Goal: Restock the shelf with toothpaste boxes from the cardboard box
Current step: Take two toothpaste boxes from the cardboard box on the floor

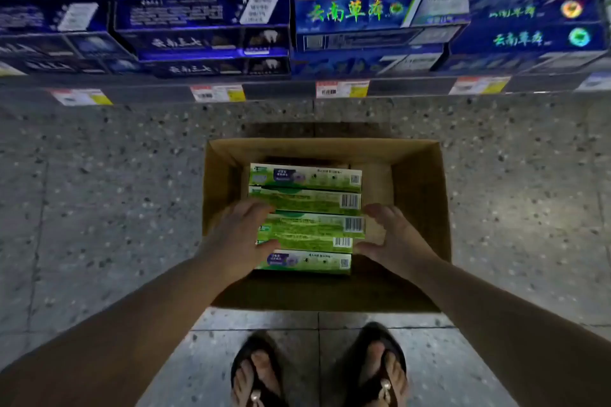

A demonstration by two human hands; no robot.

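An open cardboard box (420,182) stands on the floor below me. Inside it lie several green toothpaste boxes (307,205) side by side, long sides across. My left hand (241,238) reaches into the box at the left ends of the middle toothpaste boxes, fingers and thumb spread around them. My right hand (393,238) is at their right ends, fingers spread, thumb near the lower edge. Whether either hand has closed on the boxes is unclear. The shelf (297,86) runs across the top of the view.
The shelf holds stacks of dark blue toothpaste boxes (205,16), with price tags (342,88) along its front edge. The floor is speckled grey tile (99,192). My feet in dark sandals (377,370) stand just behind the cardboard box.
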